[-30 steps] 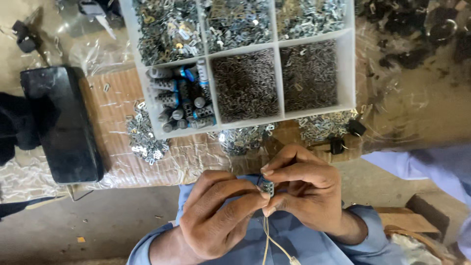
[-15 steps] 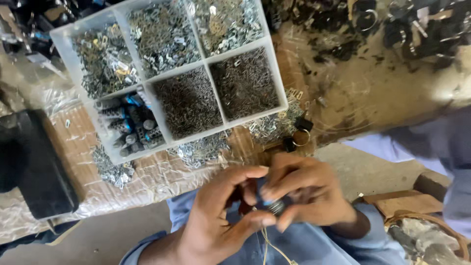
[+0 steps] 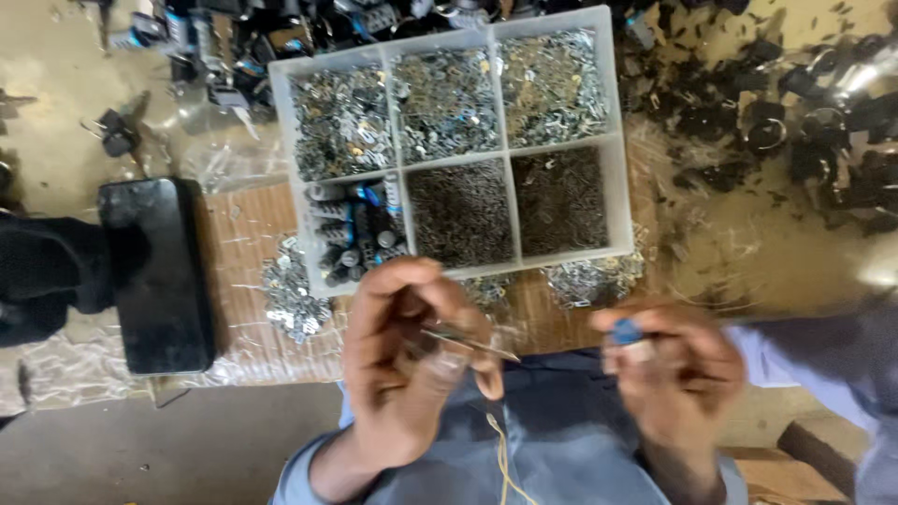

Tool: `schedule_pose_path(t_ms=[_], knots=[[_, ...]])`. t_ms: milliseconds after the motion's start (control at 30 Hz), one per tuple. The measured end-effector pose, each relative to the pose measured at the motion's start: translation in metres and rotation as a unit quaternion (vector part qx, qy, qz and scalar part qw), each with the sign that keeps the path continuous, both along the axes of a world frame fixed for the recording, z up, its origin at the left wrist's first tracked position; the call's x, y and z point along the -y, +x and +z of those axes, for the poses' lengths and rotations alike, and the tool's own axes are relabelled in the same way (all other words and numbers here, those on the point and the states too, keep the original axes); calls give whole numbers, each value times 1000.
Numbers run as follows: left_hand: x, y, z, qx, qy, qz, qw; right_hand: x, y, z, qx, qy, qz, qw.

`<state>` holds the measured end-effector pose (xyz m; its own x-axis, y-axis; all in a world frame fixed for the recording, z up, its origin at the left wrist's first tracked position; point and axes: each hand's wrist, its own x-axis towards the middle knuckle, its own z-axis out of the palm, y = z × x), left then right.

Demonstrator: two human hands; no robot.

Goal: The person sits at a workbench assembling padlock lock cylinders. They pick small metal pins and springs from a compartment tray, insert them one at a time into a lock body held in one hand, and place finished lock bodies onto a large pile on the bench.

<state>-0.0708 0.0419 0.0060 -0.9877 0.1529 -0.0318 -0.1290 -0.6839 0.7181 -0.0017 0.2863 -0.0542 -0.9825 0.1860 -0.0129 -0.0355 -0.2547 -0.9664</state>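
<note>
- Pinching a thin metal tool (image 3: 468,341), the left hand (image 3: 412,374) is curled nearly closed around it.
- Right hand (image 3: 669,369) is closed on a small blue part (image 3: 625,332) (motion blur hides detail).
- A thin cord (image 3: 500,458) hangs below the left hand.
- Just beyond the hands, a six-compartment clear tray (image 3: 617,196) of small metal parts sits on a wooden board (image 3: 238,243).
- Black box (image 3: 159,276) lies left of the tray.

A worn brown worktop (image 3: 234,243) under crinkled clear plastic sheeting (image 3: 56,374); dusty tan floor (image 3: 56,56) beyond, far left; light glares at right.
</note>
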Motion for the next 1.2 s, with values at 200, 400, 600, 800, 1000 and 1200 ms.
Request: schedule_pose_path(t_ms=[200, 400, 600, 800, 1000, 1200], knots=[[31, 60, -29, 17, -219, 76, 973, 69, -22, 11, -120, 174, 177, 961], [31, 81, -42, 65, -197, 149, 967, 81, -28, 21, -65, 121, 178, 974], [25, 100, -66, 42, -184, 159, 969, 74, -20, 22, -85, 162, 161, 970], [42, 24, -2, -202, -358, -20, 911, 73, -42, 32, -175, 126, 221, 951], [83, -29, 45, -285, -589, -25, 756, 32, -84, 45, -256, 254, 314, 878], [54, -60, 31, -234, -784, 79, 569, 27, -153, 60, -267, 395, 291, 830]])
